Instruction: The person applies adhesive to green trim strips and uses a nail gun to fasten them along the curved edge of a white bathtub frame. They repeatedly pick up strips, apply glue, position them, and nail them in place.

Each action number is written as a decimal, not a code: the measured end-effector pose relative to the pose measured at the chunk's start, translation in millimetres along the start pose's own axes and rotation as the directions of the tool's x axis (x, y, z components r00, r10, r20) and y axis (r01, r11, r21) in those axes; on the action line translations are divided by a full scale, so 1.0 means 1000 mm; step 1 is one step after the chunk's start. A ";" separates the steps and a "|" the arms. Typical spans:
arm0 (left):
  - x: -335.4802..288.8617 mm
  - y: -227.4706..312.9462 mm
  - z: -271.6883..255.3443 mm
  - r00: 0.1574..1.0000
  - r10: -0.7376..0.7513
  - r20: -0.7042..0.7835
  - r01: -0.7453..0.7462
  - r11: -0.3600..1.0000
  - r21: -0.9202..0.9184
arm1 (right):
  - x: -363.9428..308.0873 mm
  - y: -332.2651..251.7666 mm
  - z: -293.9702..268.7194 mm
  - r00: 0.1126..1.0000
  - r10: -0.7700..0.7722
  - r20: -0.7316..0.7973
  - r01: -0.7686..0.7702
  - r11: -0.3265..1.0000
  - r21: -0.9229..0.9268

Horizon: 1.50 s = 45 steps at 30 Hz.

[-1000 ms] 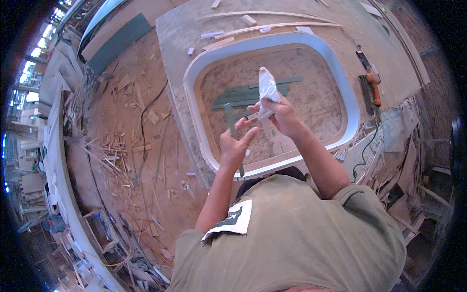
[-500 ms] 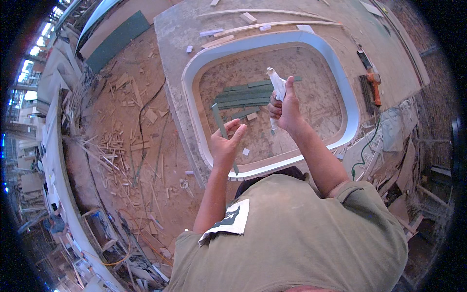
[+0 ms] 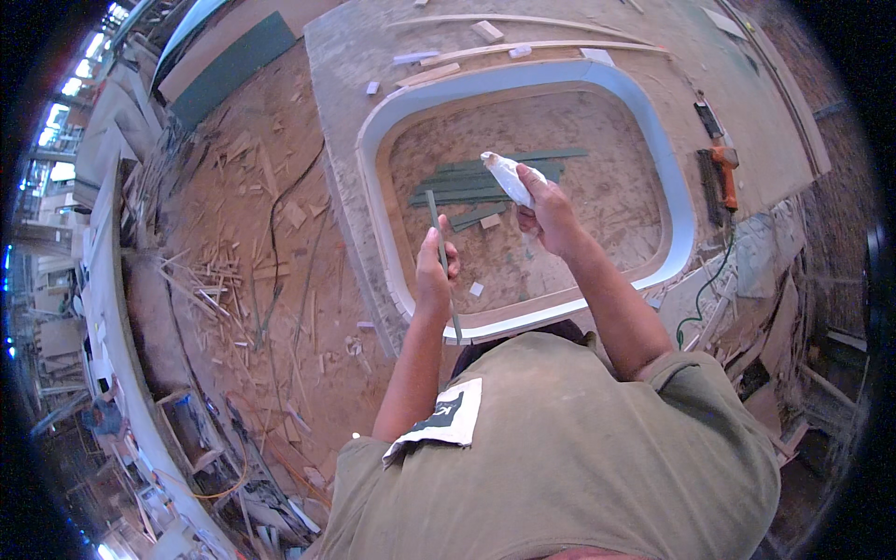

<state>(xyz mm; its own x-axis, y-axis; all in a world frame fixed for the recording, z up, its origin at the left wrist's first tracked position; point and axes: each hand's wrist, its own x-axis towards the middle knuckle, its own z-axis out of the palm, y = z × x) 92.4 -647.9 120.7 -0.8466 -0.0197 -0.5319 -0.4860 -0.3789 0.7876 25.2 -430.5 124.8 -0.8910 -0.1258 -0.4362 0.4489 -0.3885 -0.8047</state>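
My left hand (image 3: 431, 280) is closed around a thin green strip (image 3: 431, 205), which stands on a slant and sticks out above and below the fingers. My right hand (image 3: 557, 222) grips a white plastic bag (image 3: 507, 175), squeezed narrow, with its brownish tip pointing up and to the left toward the strip. The tip and the strip are apart. Both hands are over a rounded rectangular frame (image 3: 677, 219) with a pale blue-white inner wall. Inside the frame lie several flat green strips (image 3: 462, 194) and a small wood block (image 3: 490, 221).
An orange and black power tool (image 3: 726, 177) with a green hose (image 3: 714, 275) lies right of the frame. Long curved wood strips (image 3: 560, 47) and small blocks lie beyond it. Wood scraps (image 3: 224, 280) and a dark cable (image 3: 273, 224) cover the floor at left.
My right hand has tilted the bag over to the left and lowered its tip. My left hand has turned, bringing the green strip rightward and more upright. The view has shifted slightly.
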 end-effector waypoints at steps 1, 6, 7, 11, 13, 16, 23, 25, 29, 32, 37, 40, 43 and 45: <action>0.001 0.000 -0.004 1.000 0.002 -0.001 -0.002 0.999 -0.043 | -0.002 -0.001 0.002 1.000 -0.020 0.024 0.021 0.999 -0.024; 0.002 0.011 -0.009 0.992 -0.085 0.094 0.103 0.973 -0.205 | -0.008 0.005 -0.007 0.988 -0.068 0.137 0.076 0.995 -0.056; 0.000 0.014 -0.007 0.989 -0.096 0.110 0.119 0.965 -0.232 | -0.007 0.006 -0.013 0.986 -0.060 0.158 0.077 0.992 -0.104; -0.003 0.013 -0.007 0.990 -0.042 0.131 0.074 0.965 -0.250 | -0.006 0.003 -0.020 0.965 -0.006 0.262 0.042 0.990 -0.134; -0.002 0.009 -0.011 0.990 -0.032 0.139 0.065 0.968 -0.242 | -0.018 -0.002 -0.003 0.978 -0.059 0.200 0.072 0.996 -0.060; -0.002 0.004 -0.011 0.990 -0.017 0.139 0.046 0.978 -0.204 | -0.021 -0.004 -0.006 0.979 -0.070 0.194 0.076 0.997 -0.023; -0.004 -0.001 -0.005 0.994 -0.034 0.103 0.049 0.988 -0.149 | -0.016 0.004 -0.022 0.982 -0.001 0.191 -0.007 0.999 0.042; -0.005 -0.003 -0.004 0.995 -0.041 0.091 0.053 0.990 -0.129 | -0.022 0.000 -0.013 0.986 0.037 0.161 -0.066 0.982 0.176; -0.008 -0.007 -0.003 0.996 -0.024 0.084 0.033 0.994 -0.108 | -0.023 0.005 -0.012 0.989 0.012 0.146 -0.038 0.983 0.179; -0.010 -0.008 -0.001 0.997 -0.014 0.079 0.021 0.997 -0.078 | -0.029 0.006 -0.010 0.990 -0.006 0.138 -0.016 0.988 0.156; -0.013 -0.007 0.005 0.996 0.026 0.088 -0.024 0.999 -0.022 | -0.020 0.022 -0.018 0.984 -0.037 0.172 0.023 0.996 0.084; -0.014 -0.009 0.006 0.994 0.049 0.095 -0.047 0.999 -0.018 | -0.020 0.024 -0.014 0.987 -0.047 0.153 0.032 0.994 0.105; -0.014 -0.010 0.007 0.994 0.061 0.091 -0.061 0.998 0.000 | -0.025 0.019 -0.010 0.987 -0.027 0.156 0.007 0.992 0.123; -0.015 -0.009 0.008 0.994 0.067 0.088 -0.068 0.998 0.007 | -0.030 0.013 -0.007 0.987 0.002 0.161 -0.021 0.993 0.119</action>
<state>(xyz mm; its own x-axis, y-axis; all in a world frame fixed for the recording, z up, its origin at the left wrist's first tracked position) 107.7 -636.8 123.8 -0.8932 0.0361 -0.4481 -0.4285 -0.3699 0.8244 58.5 -425.6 124.5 -0.8895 -0.2723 -0.3670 0.4565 -0.4916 -0.7416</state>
